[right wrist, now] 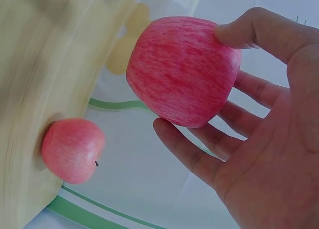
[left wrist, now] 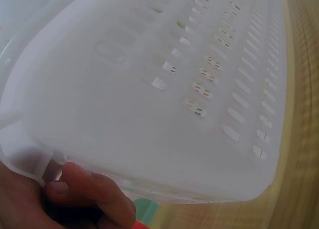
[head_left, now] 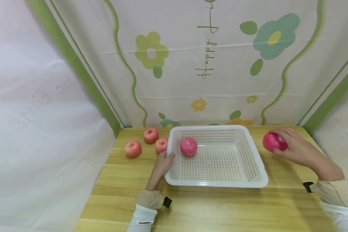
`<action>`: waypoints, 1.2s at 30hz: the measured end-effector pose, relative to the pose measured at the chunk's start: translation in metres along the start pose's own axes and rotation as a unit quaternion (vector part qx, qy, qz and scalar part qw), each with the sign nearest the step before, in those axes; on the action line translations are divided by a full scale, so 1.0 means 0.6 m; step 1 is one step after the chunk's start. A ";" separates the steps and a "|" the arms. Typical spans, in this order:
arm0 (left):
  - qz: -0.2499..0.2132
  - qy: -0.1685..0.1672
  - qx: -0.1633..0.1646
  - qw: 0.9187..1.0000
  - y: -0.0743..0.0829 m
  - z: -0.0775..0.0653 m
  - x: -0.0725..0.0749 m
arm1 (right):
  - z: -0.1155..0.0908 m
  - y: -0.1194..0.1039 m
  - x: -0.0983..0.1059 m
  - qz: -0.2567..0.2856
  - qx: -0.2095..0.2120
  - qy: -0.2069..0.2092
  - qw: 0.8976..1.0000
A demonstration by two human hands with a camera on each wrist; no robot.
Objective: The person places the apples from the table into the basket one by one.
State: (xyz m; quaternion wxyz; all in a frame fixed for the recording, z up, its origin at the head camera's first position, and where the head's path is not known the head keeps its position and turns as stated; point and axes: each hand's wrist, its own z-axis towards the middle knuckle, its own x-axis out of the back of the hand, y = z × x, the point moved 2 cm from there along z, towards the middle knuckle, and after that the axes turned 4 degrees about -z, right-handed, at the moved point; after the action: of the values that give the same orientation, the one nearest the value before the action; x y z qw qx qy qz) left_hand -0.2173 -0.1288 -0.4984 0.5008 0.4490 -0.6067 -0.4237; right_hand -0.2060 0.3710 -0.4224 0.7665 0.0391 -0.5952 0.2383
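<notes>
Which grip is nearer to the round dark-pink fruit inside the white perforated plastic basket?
Left. The left grip holds the basket by its left rim, near the dark-pink fruit; the right grip is farther, past the basket's right side, holding a round red-pink apple.

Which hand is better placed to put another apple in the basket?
Probably the right hand: it holds a red apple right of the basket, while the left hand grips the basket's left side.
</notes>
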 end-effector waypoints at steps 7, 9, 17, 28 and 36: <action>-0.002 -0.002 0.004 1.000 0.001 -0.001 -0.001 | 0.005 -0.008 0.002 -0.002 0.001 -0.002 1.000; -0.003 -0.001 0.007 1.000 0.001 -0.002 -0.001 | 0.006 -0.010 0.003 -0.005 0.004 0.000 1.000; -0.003 0.003 0.007 1.000 0.002 -0.001 -0.001 | 0.011 -0.018 0.003 -0.009 0.004 0.001 1.000; -0.002 0.001 0.006 1.000 0.003 -0.002 -0.002 | 0.018 -0.028 0.007 -0.014 0.023 0.009 1.000; -0.001 0.000 0.016 1.000 0.003 -0.001 -0.001 | 0.026 -0.040 0.014 -0.017 0.028 0.016 0.999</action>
State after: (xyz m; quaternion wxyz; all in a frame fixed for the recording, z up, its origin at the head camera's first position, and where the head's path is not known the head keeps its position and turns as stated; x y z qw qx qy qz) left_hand -0.2171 -0.1277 -0.4968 0.4930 0.4574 -0.6129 -0.4149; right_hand -0.2088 0.3472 -0.4047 0.7783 0.0671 -0.5753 0.2424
